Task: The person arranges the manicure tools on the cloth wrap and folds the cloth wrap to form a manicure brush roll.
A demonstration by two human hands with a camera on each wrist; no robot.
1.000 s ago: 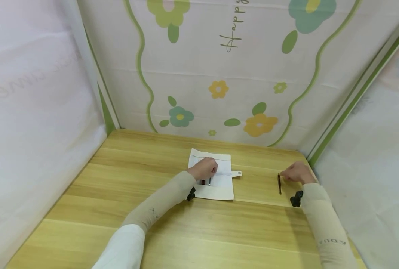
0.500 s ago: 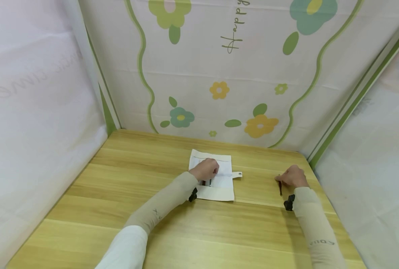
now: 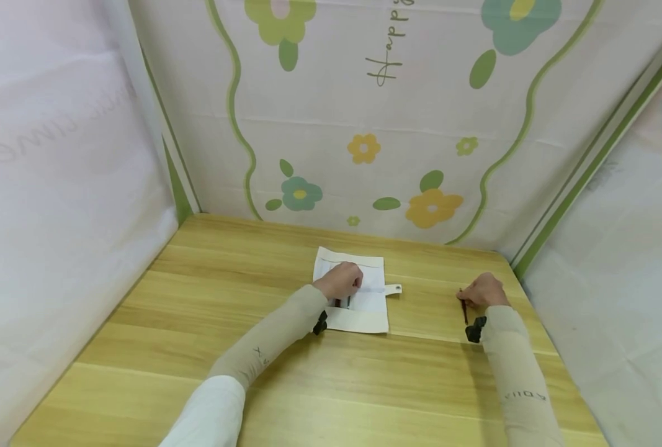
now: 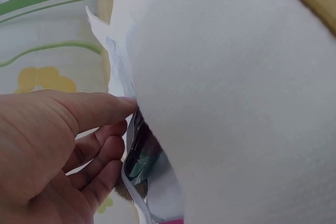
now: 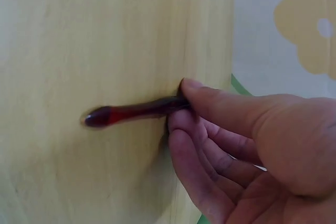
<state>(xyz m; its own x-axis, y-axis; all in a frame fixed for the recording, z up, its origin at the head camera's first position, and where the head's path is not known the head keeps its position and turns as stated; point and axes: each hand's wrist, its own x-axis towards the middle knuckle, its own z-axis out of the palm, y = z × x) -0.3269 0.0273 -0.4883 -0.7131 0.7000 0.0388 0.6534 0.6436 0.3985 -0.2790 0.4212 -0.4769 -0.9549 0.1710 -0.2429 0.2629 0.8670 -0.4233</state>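
A white brush case (image 3: 358, 321) lies unfolded on the table, its snap tab (image 3: 393, 289) pointing right. My left hand (image 3: 340, 281) is over it; in the left wrist view thumb and fingers pinch the edge of its pocket (image 4: 129, 153). Inside that pocket sits a dark makeup brush (image 4: 143, 156) with brown bristles. To the right, my right hand (image 3: 484, 290) pinches a slim makeup brush (image 5: 123, 114) with a glossy dark red handle. That handle slants down towards the table; the fingers hide its other end.
The wooden table (image 3: 331, 385) ends at a flower-printed cloth wall (image 3: 308, 124) behind. More cloth walls stand at left (image 3: 68, 186) and right (image 3: 626, 279). Bare wood lies between the case and my right hand.
My right hand has shifted slightly left and now pinches the dark red brush's upper end. The left hand and the case have stayed in place.
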